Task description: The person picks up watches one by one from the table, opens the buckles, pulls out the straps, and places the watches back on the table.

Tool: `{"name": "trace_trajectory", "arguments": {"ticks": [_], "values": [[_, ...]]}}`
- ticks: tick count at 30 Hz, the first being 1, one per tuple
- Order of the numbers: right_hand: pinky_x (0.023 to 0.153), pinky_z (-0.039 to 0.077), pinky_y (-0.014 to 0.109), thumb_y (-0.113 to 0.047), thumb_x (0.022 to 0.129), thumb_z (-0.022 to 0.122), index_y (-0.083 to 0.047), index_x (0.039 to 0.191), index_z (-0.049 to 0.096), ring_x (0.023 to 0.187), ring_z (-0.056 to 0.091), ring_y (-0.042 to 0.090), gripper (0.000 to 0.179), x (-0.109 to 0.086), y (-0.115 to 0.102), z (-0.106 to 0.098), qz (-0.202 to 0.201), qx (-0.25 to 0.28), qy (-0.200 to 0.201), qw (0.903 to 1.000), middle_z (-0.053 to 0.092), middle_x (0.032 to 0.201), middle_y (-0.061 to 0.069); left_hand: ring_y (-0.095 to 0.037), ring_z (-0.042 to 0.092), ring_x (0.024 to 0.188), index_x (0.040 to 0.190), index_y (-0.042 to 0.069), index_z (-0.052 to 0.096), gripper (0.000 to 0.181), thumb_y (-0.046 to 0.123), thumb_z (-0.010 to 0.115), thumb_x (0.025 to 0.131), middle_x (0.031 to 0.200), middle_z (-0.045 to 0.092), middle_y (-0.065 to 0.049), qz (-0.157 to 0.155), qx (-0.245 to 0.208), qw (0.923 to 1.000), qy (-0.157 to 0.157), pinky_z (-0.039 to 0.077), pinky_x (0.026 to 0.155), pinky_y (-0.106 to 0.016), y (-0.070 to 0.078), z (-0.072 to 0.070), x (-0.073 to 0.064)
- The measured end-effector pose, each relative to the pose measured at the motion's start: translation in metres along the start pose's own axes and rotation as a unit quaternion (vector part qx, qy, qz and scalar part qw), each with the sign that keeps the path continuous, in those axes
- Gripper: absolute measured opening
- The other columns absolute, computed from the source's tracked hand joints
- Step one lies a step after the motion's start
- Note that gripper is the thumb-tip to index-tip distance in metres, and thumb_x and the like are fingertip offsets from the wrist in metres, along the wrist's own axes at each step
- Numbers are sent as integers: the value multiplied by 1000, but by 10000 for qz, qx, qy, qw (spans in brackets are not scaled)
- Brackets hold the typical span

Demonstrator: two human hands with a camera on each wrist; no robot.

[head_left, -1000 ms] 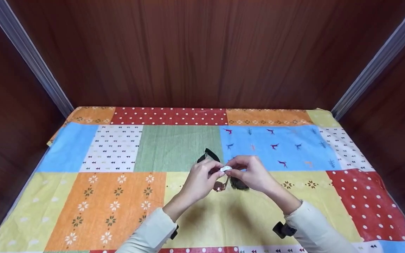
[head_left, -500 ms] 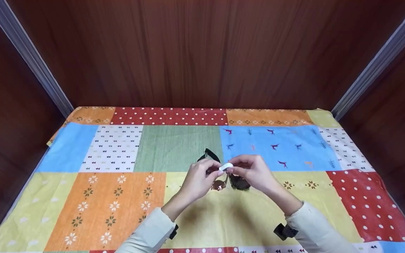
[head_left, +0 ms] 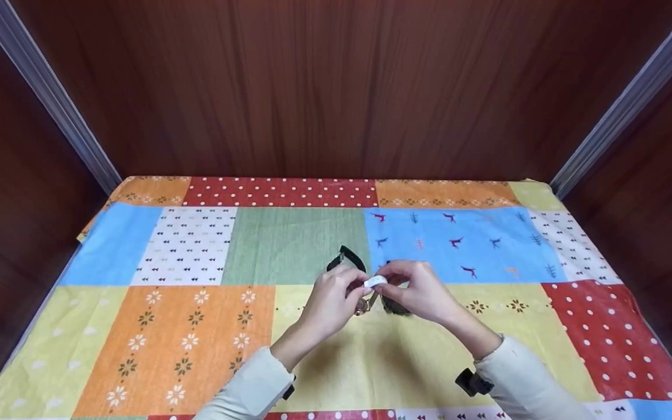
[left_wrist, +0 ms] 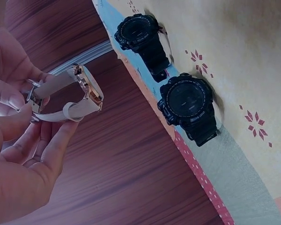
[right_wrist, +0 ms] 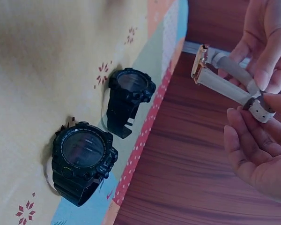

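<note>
Between both hands, above the table, hangs a wristwatch (left_wrist: 88, 85) with a pale strap and a rose-gold case. Its strap is bent into a loop, and the two ends meet at the buckle (left_wrist: 35, 99). My left hand (head_left: 329, 296) pinches the strap by the buckle with thumb and fingers. From the other side my right hand (head_left: 421, 294) pinches the white strap end (head_left: 376, 281), whose holes show in the right wrist view. The case dangles below the fingers, seen nearly edge-on. Fingers partly cover the buckle, so whether its pin is through a hole cannot be told.
Two black sports watches stand on the patchwork tablecloth (head_left: 196, 350): one black watch (head_left: 349, 256) beyond my left hand, the other black watch (head_left: 395, 307) below my right hand. Brown wood-grain panels (head_left: 336, 87) enclose the table at the back and sides.
The white strap end tilted up between the fingers half a second ago and is now lower. The dangling case has turned more edge-on. Both hands shifted only slightly; the black watches stayed put.
</note>
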State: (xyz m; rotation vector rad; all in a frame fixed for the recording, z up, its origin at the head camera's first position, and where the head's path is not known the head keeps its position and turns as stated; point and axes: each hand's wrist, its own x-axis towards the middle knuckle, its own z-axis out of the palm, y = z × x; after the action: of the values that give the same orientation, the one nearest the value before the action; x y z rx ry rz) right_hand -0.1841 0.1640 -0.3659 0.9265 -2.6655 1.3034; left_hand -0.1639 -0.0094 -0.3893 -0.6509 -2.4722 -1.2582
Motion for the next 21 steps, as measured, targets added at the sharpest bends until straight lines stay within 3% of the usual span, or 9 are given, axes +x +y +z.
{"name": "trace_trajectory", "arguments": {"ticks": [9,17,21], "values": [[68,50,27,-8,80,69,0,88,69,76,63,17,11,-1,1,-3,374,301,64,9988,67,82,6,-13,60,72,86,0,67,6,5,66,82,84,60,-6,-128,-689,9975,-46,49,63,-20,-1,0,1],[64,50,23,-6,79,69,3,88,69,72,62,13,13,-1,2,-3,540,532,124,9970,67,81,10,-25,64,63,86,-6,63,5,-2,62,83,84,57,-11,-457,-1607,9856,-253,53,53,-27,-4,2,0],[64,50,22,-6,79,70,4,88,69,71,61,11,13,-1,2,-3,605,673,143,9958,67,81,11,-24,65,65,86,-6,63,5,-2,61,84,84,57,-11,-466,-1588,9859,-250,53,55,-26,-4,1,1]]}}
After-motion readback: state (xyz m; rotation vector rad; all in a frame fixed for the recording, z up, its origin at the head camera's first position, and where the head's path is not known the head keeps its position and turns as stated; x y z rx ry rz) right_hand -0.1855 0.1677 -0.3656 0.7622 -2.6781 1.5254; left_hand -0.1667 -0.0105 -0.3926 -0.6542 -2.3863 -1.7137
